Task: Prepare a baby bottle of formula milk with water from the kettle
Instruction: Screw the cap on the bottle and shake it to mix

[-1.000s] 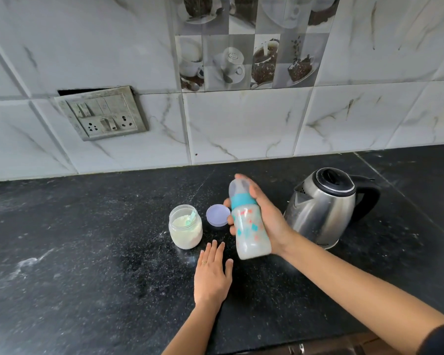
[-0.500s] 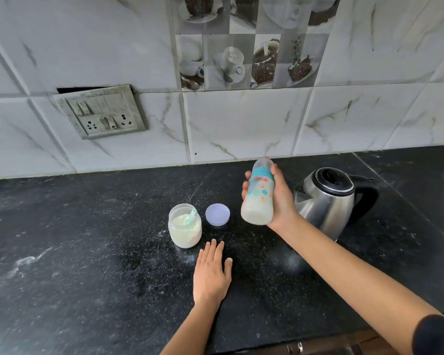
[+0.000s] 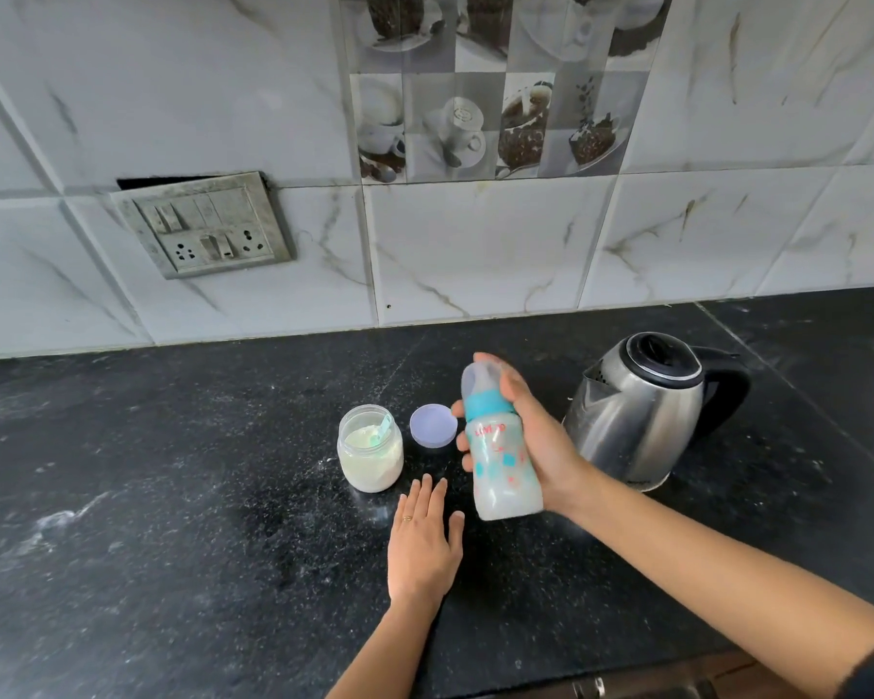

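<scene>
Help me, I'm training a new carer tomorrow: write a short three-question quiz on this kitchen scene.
1. True or false: the purple lid is screwed onto the powder jar.
2. Which hand holds the baby bottle? A) left hand B) right hand C) both
3. Fill in: the steel ___ stands on the countertop beside the right hand.
Key: 1 false, the purple lid lies beside the powder jar; 2 B, in a curled grip, while the left hand lies flat on the countertop; 3 kettle.
</scene>
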Demonstrator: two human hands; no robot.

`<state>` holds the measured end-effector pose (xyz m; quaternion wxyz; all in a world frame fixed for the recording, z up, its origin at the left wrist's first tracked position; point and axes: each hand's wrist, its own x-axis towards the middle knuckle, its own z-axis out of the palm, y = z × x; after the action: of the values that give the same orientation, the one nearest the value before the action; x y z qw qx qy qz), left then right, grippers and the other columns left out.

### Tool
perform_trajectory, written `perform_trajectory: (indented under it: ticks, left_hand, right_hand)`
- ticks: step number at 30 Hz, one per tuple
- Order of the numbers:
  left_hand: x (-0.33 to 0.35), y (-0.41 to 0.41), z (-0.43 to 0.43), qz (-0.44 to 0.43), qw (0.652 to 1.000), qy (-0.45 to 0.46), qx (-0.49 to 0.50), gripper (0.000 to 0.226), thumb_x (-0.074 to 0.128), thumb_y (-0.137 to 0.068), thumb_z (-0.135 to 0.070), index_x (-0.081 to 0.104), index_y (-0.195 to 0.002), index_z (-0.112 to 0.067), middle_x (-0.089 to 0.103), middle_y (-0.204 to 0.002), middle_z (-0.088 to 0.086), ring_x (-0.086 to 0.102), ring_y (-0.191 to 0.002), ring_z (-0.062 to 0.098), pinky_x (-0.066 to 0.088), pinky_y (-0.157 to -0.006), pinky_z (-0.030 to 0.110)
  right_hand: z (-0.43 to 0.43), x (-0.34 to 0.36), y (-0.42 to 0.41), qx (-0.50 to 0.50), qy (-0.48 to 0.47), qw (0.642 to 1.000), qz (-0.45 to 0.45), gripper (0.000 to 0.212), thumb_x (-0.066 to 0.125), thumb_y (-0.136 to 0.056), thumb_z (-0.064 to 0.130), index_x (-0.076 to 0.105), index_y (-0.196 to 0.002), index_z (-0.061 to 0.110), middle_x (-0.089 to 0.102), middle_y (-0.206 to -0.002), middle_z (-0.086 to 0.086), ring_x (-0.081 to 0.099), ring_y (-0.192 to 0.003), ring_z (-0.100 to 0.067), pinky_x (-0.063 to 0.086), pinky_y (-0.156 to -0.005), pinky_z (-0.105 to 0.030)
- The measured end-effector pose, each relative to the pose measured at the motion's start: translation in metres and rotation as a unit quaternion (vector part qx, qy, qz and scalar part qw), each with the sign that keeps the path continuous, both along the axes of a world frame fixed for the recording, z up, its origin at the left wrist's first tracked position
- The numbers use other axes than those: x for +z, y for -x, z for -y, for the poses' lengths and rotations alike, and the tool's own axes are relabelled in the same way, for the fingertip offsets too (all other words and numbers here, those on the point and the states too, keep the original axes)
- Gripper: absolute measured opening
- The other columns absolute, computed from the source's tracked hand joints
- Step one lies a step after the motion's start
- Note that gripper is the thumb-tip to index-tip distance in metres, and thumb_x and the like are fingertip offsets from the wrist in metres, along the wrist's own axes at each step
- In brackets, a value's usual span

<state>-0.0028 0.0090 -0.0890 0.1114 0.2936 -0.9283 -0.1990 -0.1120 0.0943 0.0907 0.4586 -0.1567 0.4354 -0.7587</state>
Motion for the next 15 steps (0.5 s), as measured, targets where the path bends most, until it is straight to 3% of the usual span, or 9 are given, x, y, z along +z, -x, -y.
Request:
perform_trajectory:
  ticks: [5,10,13,15]
  left_hand:
    - [0.001,0.001,0.000,0.005,1.000,0.002,-0.001,0.079,-0.002,-0.085,-0.056,0.026,-0.150,-0.021,0.020,-0.158,-0.001,0.009,-0.147,0.012,-0.008,-0.115,0.023]
    - [0.001,0.000,0.000,0.003,1.000,0.001,0.000,0.077,0.001,-0.087,-0.056,0.028,-0.149,-0.020,0.023,-0.158,-0.001,0.012,-0.147,0.012,-0.005,-0.116,0.024]
    - [0.002,0.000,-0.001,0.000,1.000,0.001,0.000,0.076,0.001,-0.087,-0.055,0.029,-0.149,-0.020,0.023,-0.157,0.000,0.013,-0.147,0.013,-0.006,-0.115,0.023]
    - [0.002,0.000,-0.001,0.000,1.000,0.002,-0.002,0.077,0.000,-0.087,-0.056,0.027,-0.150,-0.021,0.022,-0.158,-0.001,0.012,-0.147,0.012,-0.007,-0.115,0.023]
  right_hand:
    - [0.010,0.015,0.023,-0.083,0.033,0.987,0.134,0.045,0.048,-0.093,0.049,0.053,-0.115,0.010,0.065,-0.080,-0.006,0.063,-0.060,-0.019,0.055,-0.054,-0.028]
    - [0.002,0.007,0.001,-0.008,0.017,1.000,-0.010,0.033,0.042,-0.097,0.040,0.050,-0.127,0.028,0.066,-0.090,-0.010,0.062,-0.066,-0.023,0.053,-0.056,-0.033]
    - [0.011,0.019,0.016,-0.079,0.057,0.983,0.153,0.042,0.049,-0.093,0.047,0.055,-0.112,0.010,0.065,-0.081,-0.006,0.064,-0.061,-0.019,0.056,-0.056,-0.029]
    - [0.012,0.019,0.019,-0.077,0.056,0.979,0.178,0.045,0.051,-0.090,0.049,0.056,-0.109,0.009,0.065,-0.081,-0.007,0.064,-0.061,-0.019,0.056,-0.056,-0.028]
